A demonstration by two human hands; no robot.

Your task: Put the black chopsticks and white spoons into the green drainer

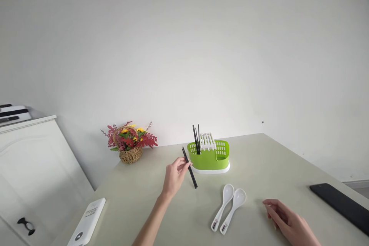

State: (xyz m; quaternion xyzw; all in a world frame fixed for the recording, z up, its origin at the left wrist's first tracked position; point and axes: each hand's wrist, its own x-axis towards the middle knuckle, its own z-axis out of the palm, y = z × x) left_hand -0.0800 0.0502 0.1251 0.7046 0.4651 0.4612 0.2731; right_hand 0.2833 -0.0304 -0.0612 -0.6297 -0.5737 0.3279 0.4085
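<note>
My left hand [176, 175] pinches a pair of black chopsticks [190, 171] near their middle, tilted in front of the utensil holder. The green holder [207, 160] has slotted sides, a white base and a white rack [207, 141] across its top. Several black chopsticks [196, 138] stand in its left compartment; in the right one I see nothing standing. Two white spoons [228, 207] lie side by side on the table, bowls toward the holder. Resting by the table surface to their right, my right hand [281, 217] has loosely curled fingers, and whether anything is in them is hidden.
A wicker basket of artificial flowers [130, 154] stands at the back left. The table [138, 200] also bears a white box-like device [88, 221] at the left edge and a long black object [340, 205] at the right. A white cabinet [37, 169] stands on the left.
</note>
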